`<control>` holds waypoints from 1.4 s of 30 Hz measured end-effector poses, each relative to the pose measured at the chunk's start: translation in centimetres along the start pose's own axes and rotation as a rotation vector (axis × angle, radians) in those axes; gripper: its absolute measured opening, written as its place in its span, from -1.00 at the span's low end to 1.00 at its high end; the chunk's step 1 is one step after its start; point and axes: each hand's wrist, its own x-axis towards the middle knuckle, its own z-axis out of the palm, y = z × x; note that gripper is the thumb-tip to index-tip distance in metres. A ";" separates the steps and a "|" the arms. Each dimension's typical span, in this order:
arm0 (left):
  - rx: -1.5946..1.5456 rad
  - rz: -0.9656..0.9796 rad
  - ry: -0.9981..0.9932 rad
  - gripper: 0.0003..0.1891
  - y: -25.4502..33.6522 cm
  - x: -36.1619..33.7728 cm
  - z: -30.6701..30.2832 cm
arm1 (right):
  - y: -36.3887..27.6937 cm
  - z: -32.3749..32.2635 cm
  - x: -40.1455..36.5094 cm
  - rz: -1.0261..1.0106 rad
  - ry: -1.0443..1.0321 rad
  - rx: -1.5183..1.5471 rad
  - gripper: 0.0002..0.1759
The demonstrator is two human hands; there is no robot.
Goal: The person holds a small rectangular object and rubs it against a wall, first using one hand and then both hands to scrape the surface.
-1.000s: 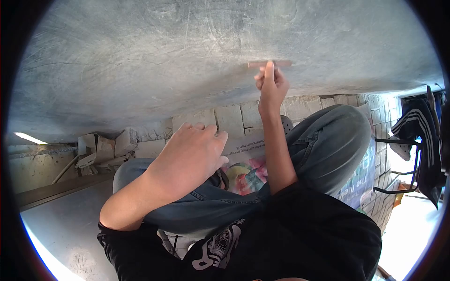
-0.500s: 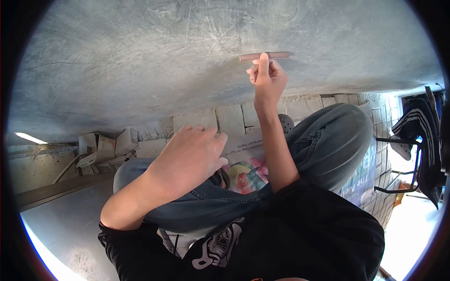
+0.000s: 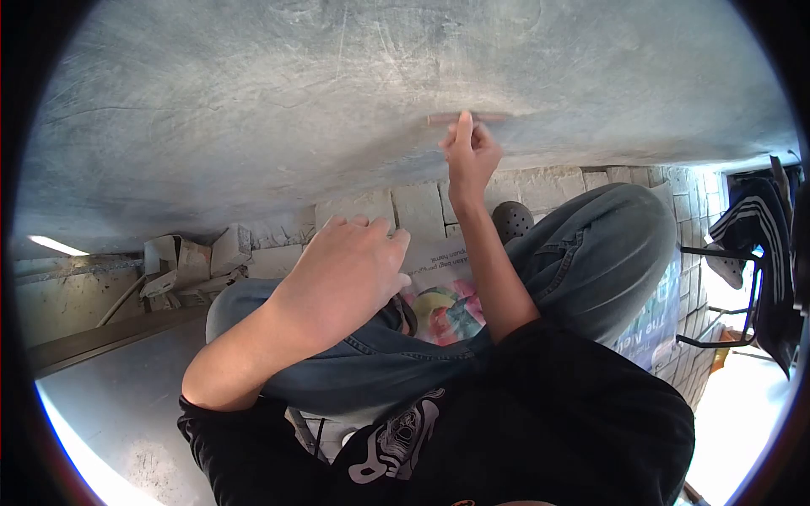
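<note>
Straight ahead, plastered wall (image 3: 253, 126): a grey, trowel-marked surface fills the upper half of what we see.
Black T-shirt (image 3: 548, 422): our chest, farthest back from the wall, with a pale print on the front.
Jeans (image 3: 591, 253): our bent knees rise between the shirt and the wall's foot.
Block course (image 3: 418, 207): bare pale blocks run directly under the wall's plastered edge.
Chair (image 3: 717, 295): a dark frame draped with a striped garment, off the wall's right end.
Broken blocks (image 3: 190, 261): a small heap at the wall's foot, toward its left end.
Printed sack (image 3: 443, 308): colourful, lying between our knees, below the wall's block course.
Left hand (image 3: 346, 274): well short of the wall, it lies palm down on the left knee, fingers loosely bent and side by side, holding nothing.
Right hand (image 3: 468, 160): raised to the wall with fingers pressed together and closed on the wooden strip, the index finger straight up across its middle.
Wooden strip (image 3: 485, 117): a short, reddish-brown piece lying level and flat against the wall's plaster, just above its lower edge; it is blurred, so we cannot tell its finer shape.
</note>
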 end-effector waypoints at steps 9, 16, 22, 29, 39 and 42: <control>-0.002 -0.013 -0.032 -0.68 0.2 -0.3 -0.2 | -1.9 -0.9 0.9 -0.089 0.012 0.183 -0.63; -0.078 0.017 -0.075 -0.66 -0.3 0.4 -0.3 | -1.9 1.1 -0.8 -0.036 -0.094 0.029 -0.66; -0.038 -0.028 -0.101 -0.67 -0.1 0.4 0.3 | -1.0 0.4 0.0 -0.102 0.009 0.001 -0.66; -0.139 0.045 -0.075 -0.67 -0.6 0.6 0.0 | -3.4 -1.8 1.6 -0.106 -0.046 -0.079 -0.66; -0.088 0.049 -0.051 -0.67 -0.3 1.0 -0.6 | -4.0 0.5 -0.3 -0.119 -0.039 -0.114 -0.66; -0.060 -0.017 -0.107 -0.69 -0.3 0.7 -0.6 | -4.9 -1.0 1.1 -0.109 0.083 0.010 -0.70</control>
